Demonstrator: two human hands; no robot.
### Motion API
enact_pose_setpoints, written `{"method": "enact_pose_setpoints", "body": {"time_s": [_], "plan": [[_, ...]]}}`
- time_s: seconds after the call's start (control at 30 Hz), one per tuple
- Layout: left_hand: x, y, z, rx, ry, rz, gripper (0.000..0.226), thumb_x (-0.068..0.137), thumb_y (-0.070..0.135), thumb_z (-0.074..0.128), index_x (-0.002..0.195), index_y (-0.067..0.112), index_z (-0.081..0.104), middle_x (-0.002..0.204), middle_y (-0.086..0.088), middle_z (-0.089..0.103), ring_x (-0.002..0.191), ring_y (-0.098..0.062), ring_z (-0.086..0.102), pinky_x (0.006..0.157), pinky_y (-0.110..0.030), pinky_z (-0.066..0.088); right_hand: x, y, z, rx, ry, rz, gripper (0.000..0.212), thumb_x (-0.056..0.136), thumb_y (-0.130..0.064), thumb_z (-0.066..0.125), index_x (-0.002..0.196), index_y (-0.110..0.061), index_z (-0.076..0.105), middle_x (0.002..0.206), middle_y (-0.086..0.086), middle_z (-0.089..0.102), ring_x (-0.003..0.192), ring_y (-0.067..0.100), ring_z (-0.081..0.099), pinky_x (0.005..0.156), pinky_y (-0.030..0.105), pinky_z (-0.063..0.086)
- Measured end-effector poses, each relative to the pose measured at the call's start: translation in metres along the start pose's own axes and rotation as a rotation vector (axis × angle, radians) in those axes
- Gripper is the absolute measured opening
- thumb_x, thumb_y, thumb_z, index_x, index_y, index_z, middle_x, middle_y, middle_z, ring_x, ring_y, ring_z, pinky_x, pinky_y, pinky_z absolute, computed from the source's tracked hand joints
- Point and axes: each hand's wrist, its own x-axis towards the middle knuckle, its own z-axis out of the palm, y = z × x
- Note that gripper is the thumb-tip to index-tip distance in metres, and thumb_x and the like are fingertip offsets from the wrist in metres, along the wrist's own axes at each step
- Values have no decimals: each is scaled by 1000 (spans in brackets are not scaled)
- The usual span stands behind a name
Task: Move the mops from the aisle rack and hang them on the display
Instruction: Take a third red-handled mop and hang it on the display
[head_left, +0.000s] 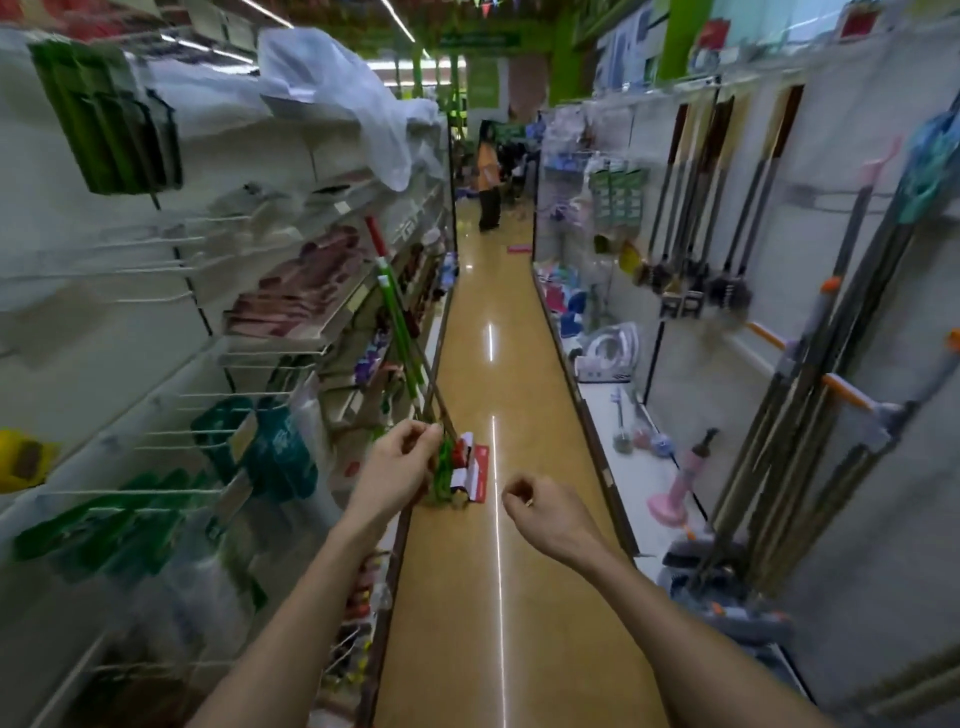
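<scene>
**Mops gripped at the left shelving**

Where the glossy aisle floor (498, 364) runs away between two long runs of shelving, the white left shelves (156, 322) carry wire hooks, green packets and trays of reddish goods, while the right display (810, 260) holds a row of long-handled brooms and mops hanging against its white back panel. A person in an orange top (488, 182) stands far down the aisle. A pink plunger (680, 483) stands on the right display's low base shelf. Leaning against the left shelves, the mops (402, 332) form a small bundle of green and red handles that slope down toward the camera, ending by a red-and-white label (470, 467). The left hand (400, 467) is closed round the lower end of this bundle, fingers pinching the handles. The right hand (545, 512) hangs over the floor well clear of the mops, curled into a loose fist and holding nothing, a ring (529, 502) on one finger.
</scene>
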Motion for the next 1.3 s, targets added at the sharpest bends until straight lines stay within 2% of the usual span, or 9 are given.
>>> {"method": "enact_pose_setpoints", "body": {"time_s": [0.13, 0.3, 0.43, 0.63, 0.73, 0.87, 1.03, 1.17, 1.3], "plan": [[87, -11, 18, -52, -34, 8, 24, 100, 42, 56, 85, 26, 66, 71, 1, 59, 67, -18, 57, 64, -40, 46, 79, 15, -12, 19, 44, 42, 18, 98, -29, 55, 101, -21, 71, 97, -4, 74, 90, 17, 68, 85, 47, 60], [191, -34, 47, -37, -91, -7, 27, 95, 51, 57, 86, 28, 67, 75, -2, 59, 66, -18, 55, 64, -39, 44, 187, 41, -22, 51, 63, 50, 18, 100, -32, 56, 106, -23, 70, 96, -6, 72, 88, 13, 67, 84, 44, 60], [282, -47, 71, -19, -61, 5, 24, 102, 35, 56, 89, 16, 65, 74, -5, 61, 64, -16, 57, 60, -35, 47, 285, 61, -24, 73, 54, 39, 17, 99, -30, 57, 104, -24, 71, 95, -6, 73, 86, 14, 68, 81, 42, 59], [420, -46, 89, -41, 6, -35, 22, 103, 28, 56, 86, 15, 62, 67, -5, 58, 59, -20, 58, 52, -30, 46, 436, 68, -39, 73, -39, 8, 16, 99, -25, 57, 106, -20, 70, 95, -5, 74, 86, 14, 68, 80, 36, 58], [481, -49, 90, -20, 62, -48, 24, 102, 31, 57, 91, 11, 64, 70, -9, 61, 63, -26, 61, 58, -37, 48, 506, 67, -41, 59, -91, -35, 15, 99, -24, 56, 104, -21, 70, 94, -4, 73, 85, 14, 68, 80, 38, 59], [537, -59, 89, -1, 115, -61, 24, 103, 28, 56, 95, 7, 64, 73, -6, 63, 63, -17, 62, 61, -33, 50, 568, 64, -36, 62, -162, -52, 12, 101, -23, 57, 103, -21, 68, 89, -1, 73, 84, 19, 70, 78, 40, 59], [631, -90, 75, -28, 172, -98, 21, 103, 30, 56, 92, 13, 62, 72, -4, 59, 60, -14, 59, 54, -29, 48, 671, 63, -10, 21, -216, -101, 11, 101, -21, 56, 101, -22, 67, 87, -6, 70, 75, 6, 65, 67, 24, 55], [719, -118, 57, -18, 201, -103, 20, 103, 33, 56, 98, 14, 63, 76, -1, 61, 64, -14, 58, 54, -24, 44, 760, 55, 19, 28, -240, -123, 15, 101, -19, 57, 108, -16, 70, 97, -5, 70, 87, 8, 65, 73, 25, 55], [816, -143, 29, -2, 237, -93, 18, 100, 36, 59, 96, 20, 64, 86, -1, 67, 72, -16, 62, 61, -29, 47, 849, 37, 47, 11, -268, -132, 13, 100, -18, 57, 106, -19, 68, 99, -4, 70, 91, 12, 66, 81, 31, 58]]}}
